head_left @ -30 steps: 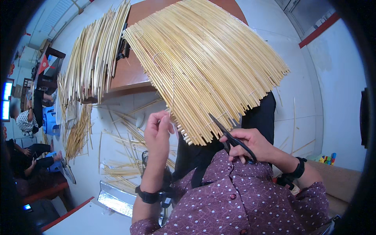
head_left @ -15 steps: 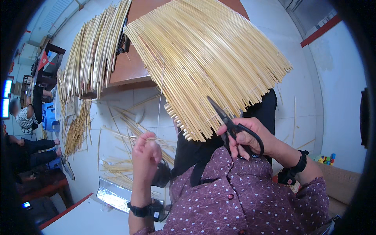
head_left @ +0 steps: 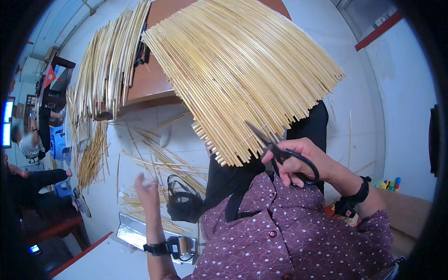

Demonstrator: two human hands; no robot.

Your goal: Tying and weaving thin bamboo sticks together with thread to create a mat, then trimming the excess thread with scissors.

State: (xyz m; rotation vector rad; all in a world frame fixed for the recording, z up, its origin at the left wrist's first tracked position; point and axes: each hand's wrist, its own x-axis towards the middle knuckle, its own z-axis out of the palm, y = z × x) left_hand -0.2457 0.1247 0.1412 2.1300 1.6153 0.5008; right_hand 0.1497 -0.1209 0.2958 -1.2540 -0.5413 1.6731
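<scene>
My right hand (head_left: 298, 163) grips a pair of black-handled scissors (head_left: 311, 169), its fingers through the loops. The dark blades point up and left, over the near edge of a mat of pale reed sticks (head_left: 247, 70) bound side by side. This mat slopes from a brown table (head_left: 156, 79) down to my lap. My left hand (head_left: 148, 190) is raised left of my lap, away from the mat. Its fingers are bent, slightly blurred and seem apart; nothing shows between them.
Loose sticks (head_left: 109, 65) lie at the table's left, with more scattered on the floor (head_left: 161, 151). A black bag (head_left: 184, 205) and silvery sheet (head_left: 135, 231) are beside my left arm. Two people (head_left: 31, 142) sit far left near blue stools (head_left: 58, 142).
My left hand has moved left and slightly down, away from my lap, uncovering the black bag. My right hand still holds the scissors near the mat's edge. The view has shifted slightly.
</scene>
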